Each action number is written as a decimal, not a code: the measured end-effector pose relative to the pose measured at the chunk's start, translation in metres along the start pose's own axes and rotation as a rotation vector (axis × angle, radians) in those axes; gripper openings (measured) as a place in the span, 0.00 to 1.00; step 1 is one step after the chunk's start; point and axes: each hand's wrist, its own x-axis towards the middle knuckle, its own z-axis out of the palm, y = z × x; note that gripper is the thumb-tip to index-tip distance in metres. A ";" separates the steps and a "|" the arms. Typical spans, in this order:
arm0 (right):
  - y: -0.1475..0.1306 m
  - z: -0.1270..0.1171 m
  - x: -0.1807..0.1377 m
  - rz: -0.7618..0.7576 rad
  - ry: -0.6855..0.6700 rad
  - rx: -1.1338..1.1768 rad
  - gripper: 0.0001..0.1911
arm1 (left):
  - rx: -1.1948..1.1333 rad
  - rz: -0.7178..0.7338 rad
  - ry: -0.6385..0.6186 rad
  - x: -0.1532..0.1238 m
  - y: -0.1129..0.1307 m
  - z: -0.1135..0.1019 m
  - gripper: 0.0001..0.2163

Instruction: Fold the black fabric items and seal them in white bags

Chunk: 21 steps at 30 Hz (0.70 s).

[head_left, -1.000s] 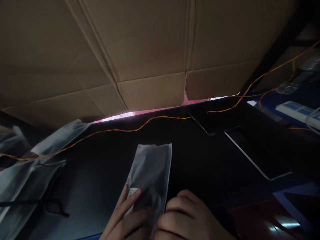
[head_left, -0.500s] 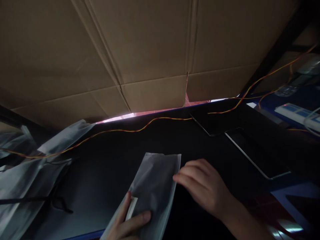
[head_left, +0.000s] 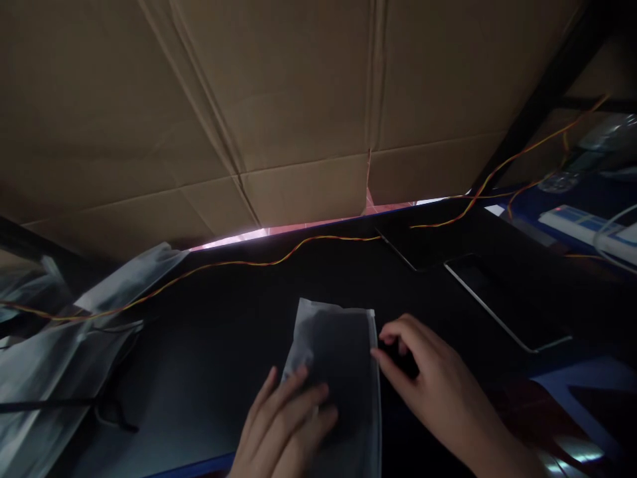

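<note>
A translucent frosted plastic bag (head_left: 343, 372) with something dark and flat in it lies in front of me. Its right edge has a pale strip like a zip seal. My left hand (head_left: 286, 425) rests over the bag's left part, fingers spread and slightly blurred. At the right edge is my right hand (head_left: 432, 378), its thumb tip touching or almost touching the strip. Its other fingers are curled, with a gap between them and the thumb.
Two dark tablet-like devices, one nearer (head_left: 507, 305) and one farther (head_left: 408, 245), lie at right. A red-yellow twisted wire (head_left: 239, 263) crosses the black table (head_left: 199, 372). More plastic bags (head_left: 44, 372) lie left; a white power strip (head_left: 587, 229) sits far right. Cardboard (head_left: 298, 99) stands behind.
The bag has shifted right and turned more upright. My left hand has gone from gripping its left edge to lying spread over it. My right hand's thumb and fingers have parted.
</note>
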 end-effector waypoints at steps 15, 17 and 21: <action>-0.041 0.012 -0.004 0.064 -0.102 0.153 0.31 | 0.187 -0.245 -0.069 0.021 0.020 0.015 0.36; -0.051 0.020 0.003 0.125 -0.144 0.189 0.32 | 0.210 -0.267 -0.087 0.021 0.020 0.013 0.36; -0.060 0.020 0.018 0.280 -0.285 0.366 0.19 | 0.242 -0.371 -0.163 0.012 0.010 0.010 0.37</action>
